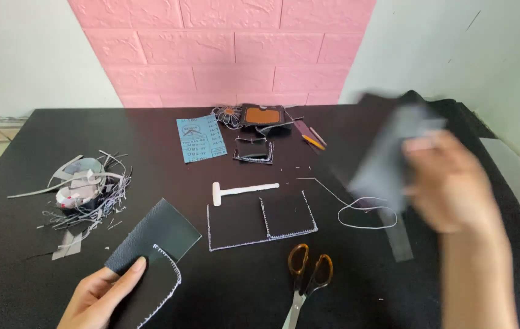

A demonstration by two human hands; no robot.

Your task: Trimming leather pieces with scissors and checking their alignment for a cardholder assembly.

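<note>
My left hand (pixel 103 295) holds a dark leather piece (pixel 153 240) with white stitching along one edge, low at the front left. Raised over the table's right side, my right hand (pixel 452 183) is blurred by motion and grips a grey-black sheet of material (pixel 388 152). A stitched black leather panel (pixel 261 218) lies flat in the middle. Just behind it rests a white T-shaped tool (pixel 242 190). Scissors (pixel 307 277) with brown handles lie near the front edge. A loop of white thread (pixel 363 210) trails under my right hand.
A heap of grey scraps and offcuts (pixel 83 189) sits at the left. At the back of the black table (pixel 40 140) are a blue sandpaper sheet (pixel 201 138), small leather pieces (pixel 254 149), a brown-and-black wallet part (pixel 264 116) and pencils (pixel 310 135).
</note>
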